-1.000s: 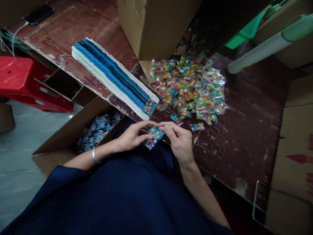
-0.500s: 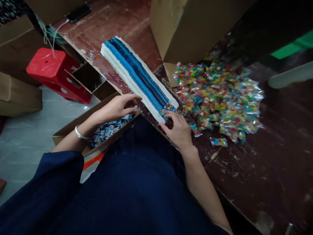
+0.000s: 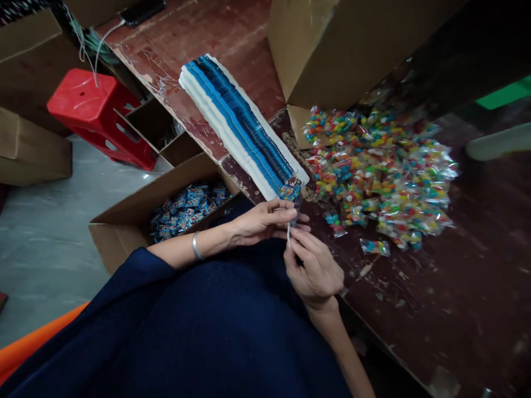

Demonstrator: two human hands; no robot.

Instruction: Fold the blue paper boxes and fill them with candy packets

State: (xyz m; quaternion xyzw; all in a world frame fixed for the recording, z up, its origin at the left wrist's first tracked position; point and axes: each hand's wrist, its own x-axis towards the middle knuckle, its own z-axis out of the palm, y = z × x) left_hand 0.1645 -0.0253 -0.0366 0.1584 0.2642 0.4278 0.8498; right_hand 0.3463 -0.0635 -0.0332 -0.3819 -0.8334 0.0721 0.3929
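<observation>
A long row of overlapping blue and white printed cards (image 3: 244,127) lies on the dark red table. Just off its near end, my left hand (image 3: 267,222) and my right hand (image 3: 315,265) meet, both closed on one thin card (image 3: 289,229) seen nearly edge-on. Fingers cover most of that card. To the right, a pile of clear packets of colourful candies (image 3: 373,171) spreads over the table, with a single packet (image 3: 375,247) apart at its near side. Small blue wrapped packets (image 3: 188,207) fill part of an open cardboard box (image 3: 124,204) on my left.
A red plastic stool (image 3: 89,105) stands on the floor at the left. A large cardboard box (image 3: 327,50) rises behind the candy pile. A phone (image 3: 143,12) with a white cable lies at the table's back left.
My left hand has moved right, away from the box, to meet my right hand. A card has left the row's near end, drawn toward me. The view has shifted slightly.
</observation>
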